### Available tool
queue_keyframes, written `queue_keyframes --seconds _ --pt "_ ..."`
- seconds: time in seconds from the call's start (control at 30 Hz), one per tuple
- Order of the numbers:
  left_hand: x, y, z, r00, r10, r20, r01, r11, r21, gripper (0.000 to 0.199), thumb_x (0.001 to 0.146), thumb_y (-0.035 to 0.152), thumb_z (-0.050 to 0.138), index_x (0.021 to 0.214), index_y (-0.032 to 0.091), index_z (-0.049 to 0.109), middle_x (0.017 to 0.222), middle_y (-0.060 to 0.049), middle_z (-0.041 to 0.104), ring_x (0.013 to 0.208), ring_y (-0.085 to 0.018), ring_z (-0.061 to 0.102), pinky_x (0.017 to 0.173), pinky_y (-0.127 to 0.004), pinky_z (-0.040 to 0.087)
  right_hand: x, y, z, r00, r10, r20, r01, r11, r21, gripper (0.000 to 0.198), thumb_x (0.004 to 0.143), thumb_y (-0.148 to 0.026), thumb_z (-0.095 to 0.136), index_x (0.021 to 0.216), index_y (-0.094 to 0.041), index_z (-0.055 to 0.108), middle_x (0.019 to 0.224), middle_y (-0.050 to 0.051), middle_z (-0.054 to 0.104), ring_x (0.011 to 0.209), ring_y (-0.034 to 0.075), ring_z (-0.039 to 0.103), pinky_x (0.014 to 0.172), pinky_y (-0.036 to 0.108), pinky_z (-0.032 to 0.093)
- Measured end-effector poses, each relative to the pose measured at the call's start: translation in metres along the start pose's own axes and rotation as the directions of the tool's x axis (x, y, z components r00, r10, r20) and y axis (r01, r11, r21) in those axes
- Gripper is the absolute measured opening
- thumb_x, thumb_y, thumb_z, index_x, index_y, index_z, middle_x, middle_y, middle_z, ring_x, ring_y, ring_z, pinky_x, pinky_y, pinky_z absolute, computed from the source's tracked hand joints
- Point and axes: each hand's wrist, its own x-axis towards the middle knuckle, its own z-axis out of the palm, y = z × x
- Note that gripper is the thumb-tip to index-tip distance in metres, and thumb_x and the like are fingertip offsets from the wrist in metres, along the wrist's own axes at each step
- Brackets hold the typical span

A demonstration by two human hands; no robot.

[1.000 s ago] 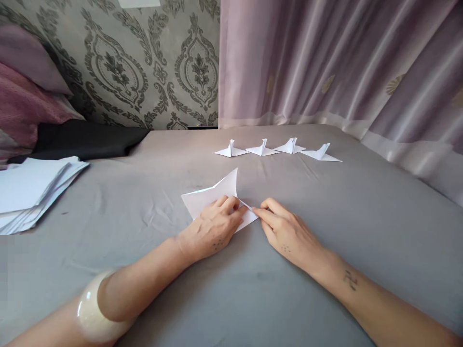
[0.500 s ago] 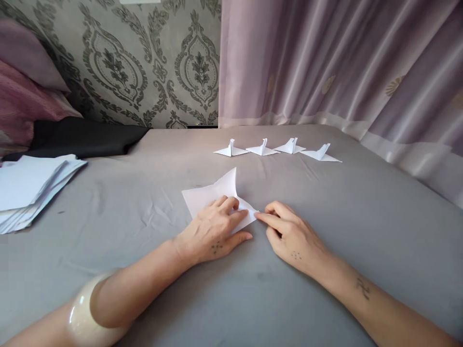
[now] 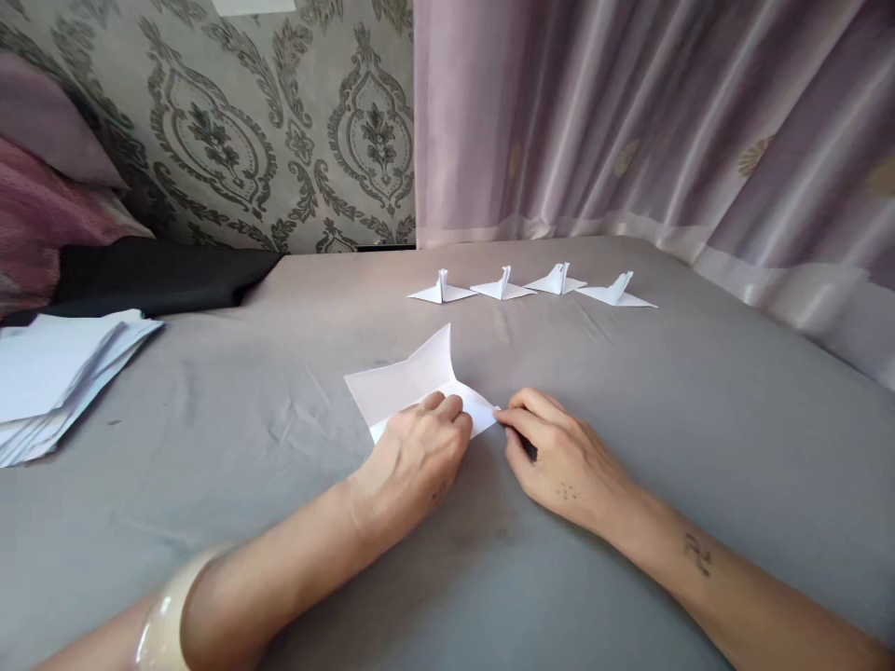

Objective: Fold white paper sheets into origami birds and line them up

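A partly folded sheet of white paper [image 3: 409, 368] lies on the grey cloth, one pointed flap raised at its far side. My left hand [image 3: 419, 447] rests over the near part, fingers curled in and closed on the paper's near edge; its fingertips and thumb are mostly hidden. At the sheet's right corner, my right hand [image 3: 559, 447] has its index fingertip on the small tip, the other fingers bent. The thumb's exact contact there cannot be made out.
Several folded white paper birds [image 3: 503, 286] stand in a row farther back. A stack of white paper sheets [image 3: 56, 368] lies at the left, in front of a black cloth [image 3: 168, 275]. Pink-purple curtains [image 3: 559, 121] hang behind on the right.
My left hand has gone from flat, spread fingers on the paper to curled fingers at its near edge, uncovering more of the sheet. My right hand stays at the right corner.
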Motion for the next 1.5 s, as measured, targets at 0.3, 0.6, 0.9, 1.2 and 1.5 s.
queue_keyframes --seconds 0.3,0.6,0.9,1.2,1.5 --pt "-0.003 0.007 -0.002 0.999 -0.024 -0.029 0.024 1.000 0.002 0.019 0.089 0.011 0.044 0.078 0.016 0.059 0.082 -0.007 0.061 0.078 -0.021 0.056 0.060 -0.030 0.044 0.000 -0.001 -0.001 1.000 0.031 0.002 -0.031 0.999 0.012 0.026 0.087 -0.012 0.046 0.102 -0.019 0.067 0.092 0.004 0.060 0.081 0.016 0.059 0.070 0.029 0.047" --pt "-0.001 0.008 0.002 0.987 -0.137 -0.079 0.135 0.990 -0.029 0.021 0.091 0.013 0.041 0.077 0.017 0.057 0.077 -0.005 0.060 0.072 -0.020 0.057 0.053 -0.030 0.037 0.006 0.000 0.002 0.997 0.072 -0.019 -0.071 0.996 0.053 0.016 0.092 -0.022 0.052 0.096 -0.021 0.067 0.090 0.002 0.062 0.080 0.015 0.060 0.069 0.028 0.045" --pt "0.001 0.009 -0.005 0.987 -0.163 -0.001 0.163 0.983 -0.082 0.030 0.098 0.021 0.034 0.085 0.016 0.060 0.087 -0.007 0.062 0.081 -0.021 0.059 0.058 -0.029 0.039 0.012 0.002 0.002 0.974 0.226 0.026 -0.226 0.949 0.220 0.018 0.090 -0.024 0.053 0.084 -0.026 0.070 0.083 -0.002 0.061 0.067 0.011 0.056 0.064 0.026 0.042" --pt "0.015 0.001 -0.009 0.989 -0.148 0.001 0.148 0.985 -0.087 0.033 0.099 0.020 0.034 0.078 0.015 0.059 0.083 -0.006 0.061 0.077 -0.019 0.058 0.061 -0.029 0.038 0.019 0.000 0.002 0.931 0.362 0.055 -0.361 0.883 0.301 0.019 0.082 -0.025 0.055 0.067 -0.025 0.065 0.076 -0.003 0.062 0.066 0.012 0.055 0.061 0.026 0.040" --pt "0.022 -0.005 -0.003 0.988 -0.156 -0.001 0.156 0.985 -0.072 0.029 0.099 0.029 0.039 0.085 0.015 0.059 0.087 -0.007 0.062 0.080 -0.020 0.060 0.061 -0.029 0.038 0.025 -0.002 0.000 0.899 0.425 0.109 -0.437 0.850 0.294 0.015 0.077 -0.025 0.057 0.064 -0.023 0.063 0.077 -0.002 0.064 0.064 0.012 0.056 0.057 0.025 0.040"
